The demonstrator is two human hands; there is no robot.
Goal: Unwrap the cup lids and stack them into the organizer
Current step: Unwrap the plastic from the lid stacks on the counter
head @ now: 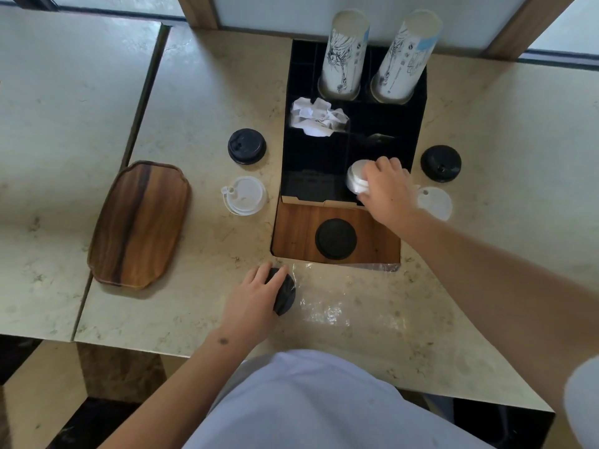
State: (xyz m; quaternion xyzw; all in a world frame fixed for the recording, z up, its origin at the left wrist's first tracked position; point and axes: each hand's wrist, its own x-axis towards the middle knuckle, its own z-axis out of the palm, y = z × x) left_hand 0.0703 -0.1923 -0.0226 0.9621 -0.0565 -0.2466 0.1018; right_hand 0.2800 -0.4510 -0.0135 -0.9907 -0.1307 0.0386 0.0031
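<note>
I see a pale marbled counter (pixel 201 92), a seam splitting off its left slab. Frosted window panels (pixel 278 11) in wooden frames (pixel 197 9) line the far edge. Soft daylight; dark floor (pixel 81 422) below the near edge.

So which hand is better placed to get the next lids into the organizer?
Right, probably. The right hand already grips a stack of white lids over the organizer at its near right compartment. The left hand holds black lids down on the counter, beside the plastic wrap.
</note>
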